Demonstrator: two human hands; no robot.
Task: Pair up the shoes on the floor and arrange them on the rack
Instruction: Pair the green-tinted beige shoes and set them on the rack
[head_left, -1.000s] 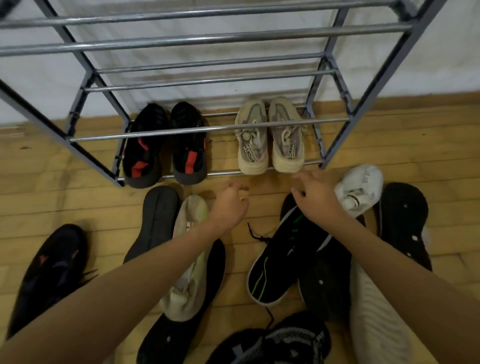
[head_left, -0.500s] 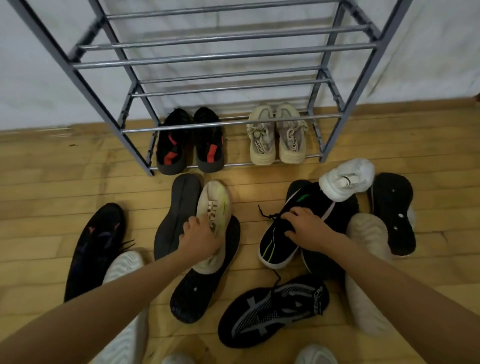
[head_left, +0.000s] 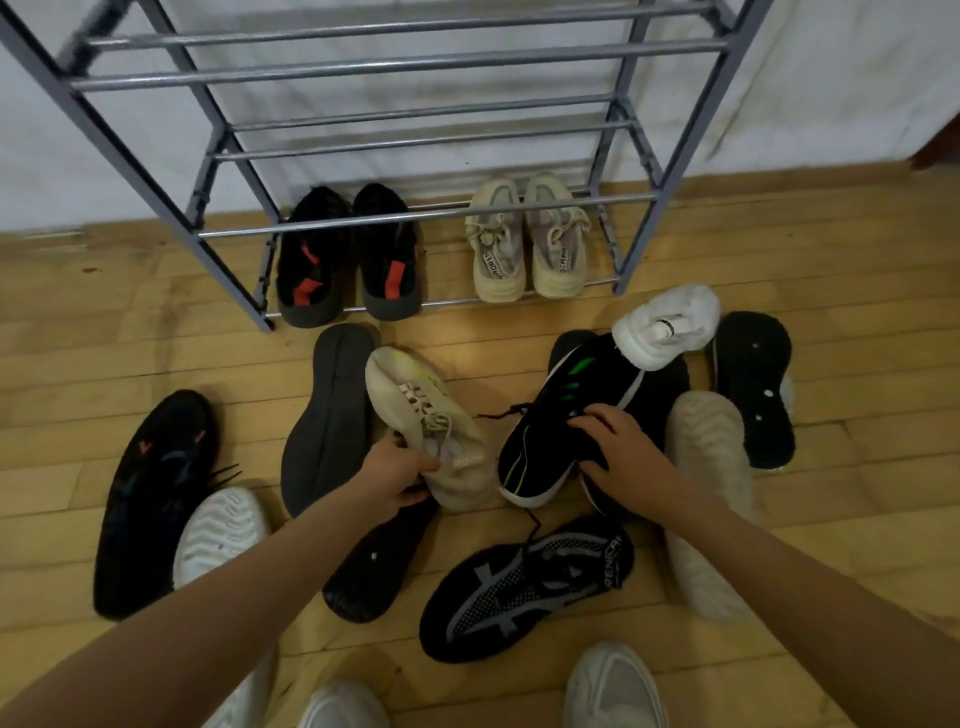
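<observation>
My left hand grips the heel end of a cream sneaker, tilted up off the floor pile. My right hand holds a black sneaker with green stripes and a white sole edge, fingers curled over its collar. The grey metal rack stands against the wall. On its bottom tier sit a black pair with red marks and a beige pair.
Several loose shoes lie on the wooden floor: a black one at left, a white sole, dark upturned soles, a white sneaker, a black mesh shoe, a pale sole. My white shoes show below.
Both hands drew back from the rack's bottom tier to the floor pile. The left hand took hold of the cream sneaker and tilted it up; the right hand closed on the black green-striped sneaker.
</observation>
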